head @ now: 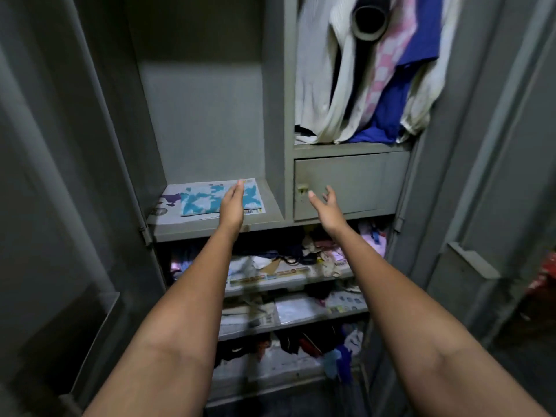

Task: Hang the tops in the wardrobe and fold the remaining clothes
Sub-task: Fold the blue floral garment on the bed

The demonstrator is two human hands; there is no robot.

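Both bare forearms reach forward from the bottom edge of the view into the open grey metal wardrobe [272, 85]. Below them, the lower shelves [288, 281] hold jumbled small clothes on newspaper lining, too cluttered to name piece by piece.

Farther in, the left hand [233, 206] lies with fingers straight and together, its tips over the right edge of a folded blue-and-white patterned cloth [216, 200]; whether it presses on the cloth or hovers just above is not clear, and it grips nothing. That cloth sits flat on newspaper [168, 206] at the front of the left compartment's shelf [210, 227], toward its right side. The right hand [326, 206] is spread, palm turned inward with thumb apart from the fingers, empty, in front of the small locker door [352, 185] near its keyhole [301, 189].

Farthest back, in the upper right compartment, the hanging tops [361, 85] crowd together: white, pink-checked and blue garments, hems bunched on the ledge above the locker, with a dark rolled item [368, 21] among them.

The folded cloth looks light, soft and limp, so it will likely sag and lose its fold if pinched at one corner; a flat hand slid under it, or a grip along the folded edge with both hands, seems the safer hold. The newspaper beneath may slip along with it
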